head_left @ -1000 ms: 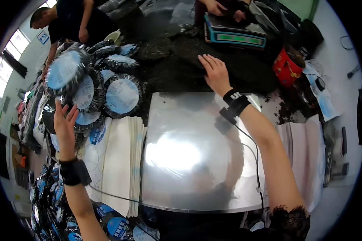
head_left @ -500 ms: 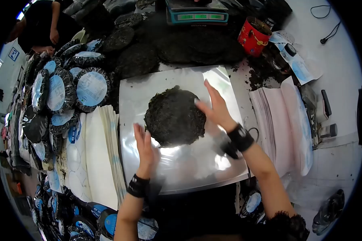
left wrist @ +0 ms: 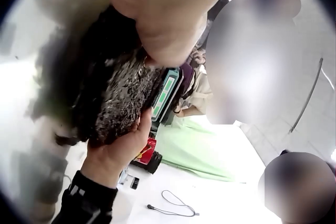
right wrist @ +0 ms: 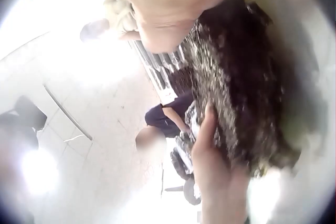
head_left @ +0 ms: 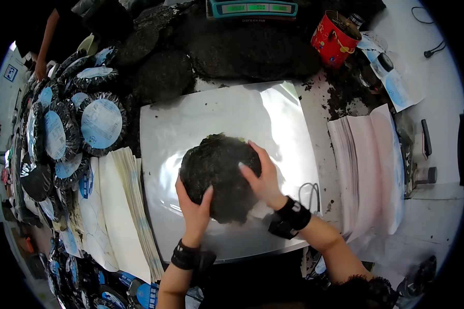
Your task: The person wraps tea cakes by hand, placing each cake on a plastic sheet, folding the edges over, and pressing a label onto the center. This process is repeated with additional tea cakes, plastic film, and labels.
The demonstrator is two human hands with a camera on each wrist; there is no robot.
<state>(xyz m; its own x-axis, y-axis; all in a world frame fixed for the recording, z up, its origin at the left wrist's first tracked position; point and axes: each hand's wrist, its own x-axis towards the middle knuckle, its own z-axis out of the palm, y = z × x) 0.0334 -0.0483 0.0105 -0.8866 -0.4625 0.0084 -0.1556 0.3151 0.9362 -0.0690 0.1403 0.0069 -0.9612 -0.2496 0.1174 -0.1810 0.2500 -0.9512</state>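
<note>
A dark round cake of dried seaweed (head_left: pixel 219 177) is held over the shiny metal sheet (head_left: pixel 165 123) in the head view. My left hand (head_left: pixel 193 211) grips its left edge, with the thumb on the near face. At the right edge, my right hand (head_left: pixel 265 180) grips it with spread thumb and fingers. The left wrist view shows the cake's thick, flaky rim (left wrist: pixel 126 95) with a hand on each side of it. From the right wrist, the same seaweed fills the space between the two hands, and most fingers are hidden behind it.
Plastic-wrapped seaweed cakes with blue labels (head_left: pixel 102 123) are stacked at left. Paper stacks flank the sheet, cream (head_left: pixel 121 206) and pinkish (head_left: pixel 368 170). Behind lie more dark cakes (head_left: pixel 242 54), a scale (head_left: pixel 252 9) and a red bucket (head_left: pixel 332 44). Another person's arm (head_left: pixel 46 44) shows at upper left.
A second ago the hands were apart and the sheet was bare. Then the cake lay on it between loose hands. Now both hands grip the cake, which is nearer to me.
</note>
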